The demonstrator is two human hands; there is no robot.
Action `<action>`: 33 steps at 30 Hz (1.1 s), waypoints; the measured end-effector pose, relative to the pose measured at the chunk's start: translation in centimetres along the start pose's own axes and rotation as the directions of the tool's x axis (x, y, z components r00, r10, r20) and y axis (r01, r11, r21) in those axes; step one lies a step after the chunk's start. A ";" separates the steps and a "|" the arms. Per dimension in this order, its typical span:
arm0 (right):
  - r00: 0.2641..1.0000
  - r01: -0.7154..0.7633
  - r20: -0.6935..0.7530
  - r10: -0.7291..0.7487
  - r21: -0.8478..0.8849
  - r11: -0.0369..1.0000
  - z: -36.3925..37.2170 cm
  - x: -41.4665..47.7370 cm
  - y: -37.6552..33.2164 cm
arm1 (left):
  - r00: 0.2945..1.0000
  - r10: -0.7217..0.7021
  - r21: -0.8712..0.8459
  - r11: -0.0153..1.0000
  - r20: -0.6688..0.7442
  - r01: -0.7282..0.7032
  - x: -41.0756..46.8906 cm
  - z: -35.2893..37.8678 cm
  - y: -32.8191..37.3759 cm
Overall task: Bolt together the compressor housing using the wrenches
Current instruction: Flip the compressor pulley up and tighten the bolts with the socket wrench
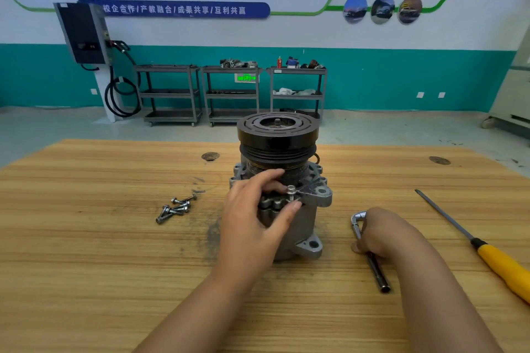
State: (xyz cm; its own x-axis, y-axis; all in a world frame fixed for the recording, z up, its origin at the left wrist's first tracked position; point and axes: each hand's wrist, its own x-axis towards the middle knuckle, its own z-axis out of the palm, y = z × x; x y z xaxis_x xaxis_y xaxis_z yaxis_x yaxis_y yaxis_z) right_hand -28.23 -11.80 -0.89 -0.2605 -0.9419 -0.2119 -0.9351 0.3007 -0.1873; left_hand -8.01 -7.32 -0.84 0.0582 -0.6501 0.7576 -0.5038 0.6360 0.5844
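Early on, I judge: the compressor housing [309, 218] stands upright on the bench [86, 238], the left hand [252, 218] has its grip pinched on one bolt [291, 190] sitting proud in the flange, the right hand [384, 235] has its grip closed round the wrench [378, 275] lying beside it, loose bolts [176, 208] wait to the left, and a yellow-handled tool [499, 264] lies clear.

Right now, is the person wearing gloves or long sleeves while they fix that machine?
No gloves and no sleeves that I can see. The left hand and the right hand are both bare. The left forearm and the right forearm are bare too, all the way down to the bottom edge of the picture. No watch, ring or bracelet shows on either side.
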 end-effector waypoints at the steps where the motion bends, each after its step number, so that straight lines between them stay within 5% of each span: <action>1: 1.000 0.000 -0.001 0.000 0.004 1.000 0.0 -0.2 -0.2 | 1.000 -0.001 0.006 1.000 0.005 0.001 0.0 0.0 0.0; 5: 0.995 -0.032 -0.089 0.042 0.118 0.993 -0.1 -0.7 -0.8 | 1.000 -0.002 0.008 1.000 0.010 0.002 -0.1 0.0 -0.1; 8: 0.959 0.164 -0.281 -0.045 0.416 0.894 -0.6 -0.8 -1.2 | 1.000 -0.006 0.007 1.000 0.008 0.006 0.0 0.1 -0.2; 10: 0.878 0.387 -0.474 -0.069 0.616 0.686 -1.1 -1.7 -1.8 | 1.000 0.001 0.009 1.000 0.007 -0.001 0.1 0.2 -0.3; 13: 0.709 0.690 -0.704 -0.039 0.680 0.248 -2.3 -3.9 -2.9 | 1.000 0.017 0.012 1.000 0.011 -0.017 0.0 0.2 -0.4; 15: 0.631 0.773 -0.773 -0.063 0.633 -0.026 -3.3 -5.4 -3.4 | 1.000 -0.004 -0.023 1.000 0.007 0.004 -0.1 0.3 -0.3; 18: 0.561 0.768 -0.801 -0.211 0.598 -0.227 -5.0 -6.9 -4.7 | 0.999 -0.036 -0.065 0.997 -0.005 0.036 -0.1 0.4 -0.3; 21: 0.512 0.746 -0.757 -0.406 0.626 -0.227 -6.4 -7.6 -6.5 | 0.999 -0.048 -0.063 0.997 0.000 0.048 -0.1 0.3 -0.3; 26: 0.458 0.793 -0.668 -0.586 0.605 -0.069 -7.7 -7.6 -8.2 | 0.998 -0.058 -0.102 0.993 -0.007 0.057 0.0 0.3 -0.2; 33: 0.469 0.780 -0.637 -0.612 0.623 -0.051 -8.9 -7.0 -8.1 | 0.998 -0.062 -0.125 0.990 -0.003 0.061 0.0 0.2 -0.2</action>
State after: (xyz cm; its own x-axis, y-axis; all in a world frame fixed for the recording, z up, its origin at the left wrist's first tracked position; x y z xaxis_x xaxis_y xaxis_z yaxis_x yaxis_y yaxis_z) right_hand -20.99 -8.92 10.65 0.2978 -0.7207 0.6261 -0.0056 -0.6571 -0.7537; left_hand -8.13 -7.55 -0.99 0.0916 -0.6870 0.7209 -0.3880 0.6421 0.6612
